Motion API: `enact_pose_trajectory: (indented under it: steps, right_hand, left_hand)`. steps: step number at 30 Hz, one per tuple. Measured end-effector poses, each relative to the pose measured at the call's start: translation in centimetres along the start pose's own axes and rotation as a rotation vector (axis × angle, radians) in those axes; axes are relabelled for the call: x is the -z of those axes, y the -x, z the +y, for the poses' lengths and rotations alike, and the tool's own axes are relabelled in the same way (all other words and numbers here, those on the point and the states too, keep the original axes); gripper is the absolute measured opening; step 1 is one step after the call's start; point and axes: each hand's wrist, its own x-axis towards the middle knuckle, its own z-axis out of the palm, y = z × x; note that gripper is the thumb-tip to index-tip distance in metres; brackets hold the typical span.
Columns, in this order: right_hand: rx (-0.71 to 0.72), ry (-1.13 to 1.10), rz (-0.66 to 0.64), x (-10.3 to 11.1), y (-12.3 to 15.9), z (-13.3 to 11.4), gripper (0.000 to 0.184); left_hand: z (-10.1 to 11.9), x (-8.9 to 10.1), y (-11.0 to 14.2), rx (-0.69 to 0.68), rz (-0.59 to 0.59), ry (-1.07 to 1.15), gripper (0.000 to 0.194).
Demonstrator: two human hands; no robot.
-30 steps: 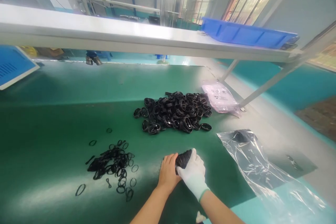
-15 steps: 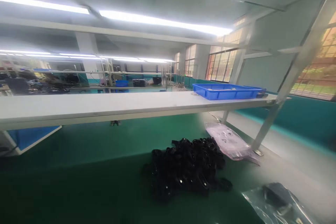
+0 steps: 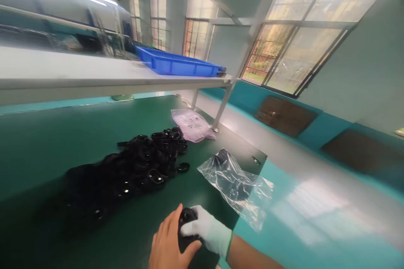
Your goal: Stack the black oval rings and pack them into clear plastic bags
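At the bottom middle of the head view, a bundle of black rings (image 3: 187, 217) is held between my two hands, low over the green tabletop. My bare left hand (image 3: 168, 239) curls round its left side, thumb across the near end. On the other side my right hand (image 3: 210, 231), in a white glove, grips it with the thumb over the top. The single rings in the bundle are blurred. Beyond my hands lies a large heap of black ring-shaped pieces (image 3: 142, 159), smeared by motion at its left end. A clear plastic bag (image 3: 236, 185) with something black inside lies to the right.
A pink plastic bag (image 3: 191, 124) lies behind the heap by a shelf post (image 3: 224, 105). A blue tray (image 3: 179, 64) sits on the white shelf (image 3: 69, 69) above the table. The green mat (image 3: 78, 122) ends at a corner on the right; part of the clear bag hangs past this edge.
My view swung up, then down and to the right. My hands left view and are back with the black bundle between them. The small loose rings at left are out of view.
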Motion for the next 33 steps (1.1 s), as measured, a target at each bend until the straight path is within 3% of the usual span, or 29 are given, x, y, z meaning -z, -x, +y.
enact_pose_trajectory:
  steps: [2,4,6,9,11,13,16,19,21,25,28,33]
  right_hand:
    - [0.010,-0.247,0.012,4.7,2.9,-0.1,0.045]
    - [0.042,-0.454,0.026,10.0,6.4,0.4,0.045]
    - [0.073,-0.542,0.128,15.7,10.0,1.8,0.051]
    - [0.077,-0.611,0.261,23.8,13.9,5.1,0.050]
    - [0.047,-0.634,0.292,27.9,14.8,7.2,0.048]
    - [0.023,-0.667,0.235,30.5,14.3,8.3,0.048]
    - [0.031,-0.734,0.015,32.2,12.0,7.7,0.054]
    - [0.037,-0.703,-0.246,32.3,9.0,6.1,0.065]
    - [0.043,-0.625,-0.341,32.1,7.2,5.7,0.070]
    - [0.048,-0.405,-0.401,31.9,5.2,6.9,0.082]
    - [0.060,-0.384,-0.465,31.9,4.9,7.9,0.091]
    - [0.033,-0.815,-0.428,31.4,3.8,7.3,0.053]
  left_hand:
    - [3.1,-0.2,-0.9,-0.049,-0.024,0.165,0.061]
    - [6.2,-2.3,-1.8,-0.069,-0.038,0.248,0.050]
    - [9.7,-6.3,-2.3,-0.141,-0.080,0.229,0.046]
    - [15.0,-14.4,-2.4,-0.360,-0.148,0.080,0.059]
    - [17.5,-19.3,-2.5,-0.443,-0.152,-0.069,0.061]
    - [18.7,-22.3,-2.8,-0.409,-0.103,-0.234,0.046]
    - [19.2,-23.3,-3.3,-0.268,-0.039,-0.369,0.023]
    - [20.0,-21.9,-3.5,-0.058,0.018,-0.304,0.019]
    - [21.0,-21.0,-3.7,0.076,0.076,-0.220,0.018]
    - [22.7,-19.7,-4.6,0.229,0.199,-0.110,0.022]
    - [23.1,-19.4,-4.9,0.244,0.279,-0.105,0.024]
    - [23.1,-19.8,-4.3,0.128,0.317,-0.059,0.018]
